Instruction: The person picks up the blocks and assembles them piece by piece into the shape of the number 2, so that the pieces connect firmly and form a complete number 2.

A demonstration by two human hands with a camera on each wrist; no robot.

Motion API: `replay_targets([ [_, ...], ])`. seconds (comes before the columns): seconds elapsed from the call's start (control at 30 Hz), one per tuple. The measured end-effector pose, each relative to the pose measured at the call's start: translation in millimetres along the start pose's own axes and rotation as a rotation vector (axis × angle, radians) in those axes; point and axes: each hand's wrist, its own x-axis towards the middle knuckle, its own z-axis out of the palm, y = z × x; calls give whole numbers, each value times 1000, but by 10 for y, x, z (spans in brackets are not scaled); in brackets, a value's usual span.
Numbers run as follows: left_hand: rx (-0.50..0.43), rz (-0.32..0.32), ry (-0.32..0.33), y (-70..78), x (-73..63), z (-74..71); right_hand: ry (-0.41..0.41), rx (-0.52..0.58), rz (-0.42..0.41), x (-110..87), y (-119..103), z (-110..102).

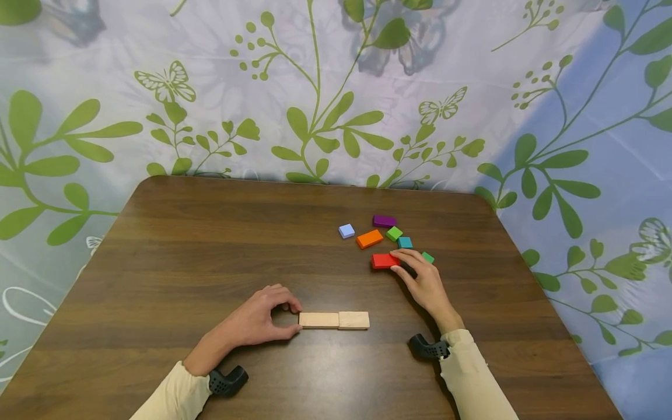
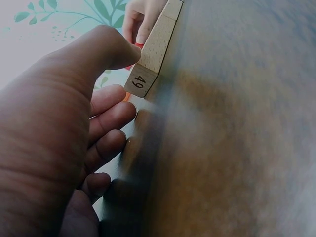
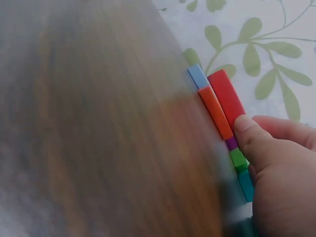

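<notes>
Two plain wooden blocks lie end to end on the table, a longer left one (image 1: pixel 318 320) and a shorter right one (image 1: pixel 354 320). My left hand (image 1: pixel 261 318) has its thumb and forefinger at the left end of the longer block, on either side of it. That end face carries a printed number in the left wrist view. Farther right, my right hand (image 1: pixel 424 283) pinches the right end of a red block (image 1: pixel 385 261) between thumb and fingers. In the right wrist view the red block (image 3: pixel 227 94) stands higher than the coloured blocks near it.
Beyond the red block lie a light blue block (image 1: pixel 346 231), an orange block (image 1: pixel 370 239), a purple block (image 1: pixel 384 221), a lime green block (image 1: pixel 394 233) and a teal block (image 1: pixel 405 242). A green block (image 1: pixel 428 257) is partly behind the right hand. Leaf-patterned cloth (image 1: pixel 325 70) hangs behind the table.
</notes>
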Motion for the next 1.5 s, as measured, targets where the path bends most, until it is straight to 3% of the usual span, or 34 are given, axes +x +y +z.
replay_targets([
  [0.4,8,-3,0,10,15,-18,-25,65,-41,76,-120,58],
  [1.5,-7,-57,-27,10,13,-23,-315,250,-112,258,-593,328],
])
